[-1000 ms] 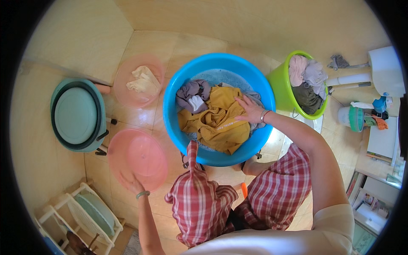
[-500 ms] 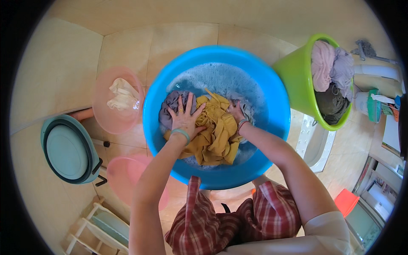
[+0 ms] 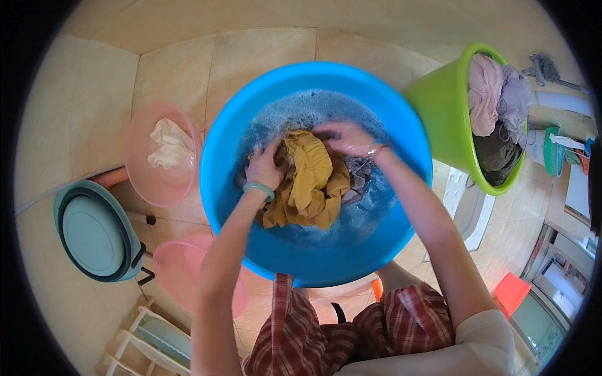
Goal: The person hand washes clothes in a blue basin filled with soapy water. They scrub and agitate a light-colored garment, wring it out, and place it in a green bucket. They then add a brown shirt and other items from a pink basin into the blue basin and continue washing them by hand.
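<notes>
The mustard cloth (image 3: 310,178) lies bunched in soapy water (image 3: 370,216) inside the blue tub (image 3: 218,169), a grey cloth (image 3: 357,177) at its right. The left hand (image 3: 263,167) is at its left side, fingers bent; whether it grips, I cannot tell. The right hand (image 3: 351,139), blurred, is open near its upper right. A green bucket (image 3: 436,113) of clothes stands just beside the tub

Wrinkled, matt mustard cloth (image 3: 310,178) lies against the left grip (image 3: 263,168); around both, a smooth, glossy blue plastic tub (image 3: 219,175).
</notes>
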Demonstrator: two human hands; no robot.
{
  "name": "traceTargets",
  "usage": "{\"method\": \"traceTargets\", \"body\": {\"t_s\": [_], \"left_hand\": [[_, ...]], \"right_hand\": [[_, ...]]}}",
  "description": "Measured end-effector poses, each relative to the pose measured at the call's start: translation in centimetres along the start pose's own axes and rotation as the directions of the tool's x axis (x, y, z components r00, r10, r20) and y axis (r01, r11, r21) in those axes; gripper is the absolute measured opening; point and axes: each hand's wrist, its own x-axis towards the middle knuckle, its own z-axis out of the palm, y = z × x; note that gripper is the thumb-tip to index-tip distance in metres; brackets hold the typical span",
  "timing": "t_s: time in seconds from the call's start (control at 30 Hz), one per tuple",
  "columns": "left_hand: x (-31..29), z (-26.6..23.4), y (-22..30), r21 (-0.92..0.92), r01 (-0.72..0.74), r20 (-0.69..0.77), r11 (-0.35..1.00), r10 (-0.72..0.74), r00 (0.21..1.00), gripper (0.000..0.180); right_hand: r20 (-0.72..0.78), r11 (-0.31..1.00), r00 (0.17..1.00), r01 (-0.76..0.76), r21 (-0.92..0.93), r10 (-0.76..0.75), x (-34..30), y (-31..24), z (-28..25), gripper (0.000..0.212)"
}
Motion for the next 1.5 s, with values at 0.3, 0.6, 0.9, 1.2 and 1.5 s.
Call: {"method": "traceTargets", "body": {"t_s": [0.3, 0.6, 0.9, 1.2, 1.5], "left_hand": [[1.1, -2.5, 1.5, -0.04, -0.117, -0.131, 0.992, 0.111, 0.985, 0.078], [-10.3, -0.1, 3.2, -0.361, -0.16, 0.083, 0.919, 0.202, 0.976, 0.028], [-12.1, -5.6, 4.3, -0.288, 0.0, 0.244, 0.958, 0.073, 0.967, 0.023], [-3.4, 2.8, 0.3, -0.047, -0.126, 0.032, 0.991, 0.128, 0.991, 0.072], [-9.4, 5.4, 0.6, -0.067, -0.171, 0.223, 0.983, 0.182, 0.958, 0.056]], "right_hand": [[-0.156, 0.802, 0.814, -0.484, 0.351, 0.56, -3.1, 2.8, 0.3, 0.079], [0.067, 0.278, 0.931, -0.175, 0.945, 0.359, -7.5, -3.3, 1.6, 0.044], [0.123, 0.984, 0.984, 0.109, 0.139, -0.126, -13.4, -10.9, 2.2, 0.048], [0.055, 0.914, 0.997, -0.078, 0.398, 0.061, -12.9, -6.8, 10.2, 0.021], [-0.297, 0.507, 0.95, 0.21, 0.836, 0.096, -17.0, -16.1, -3.4, 0.018]]}}
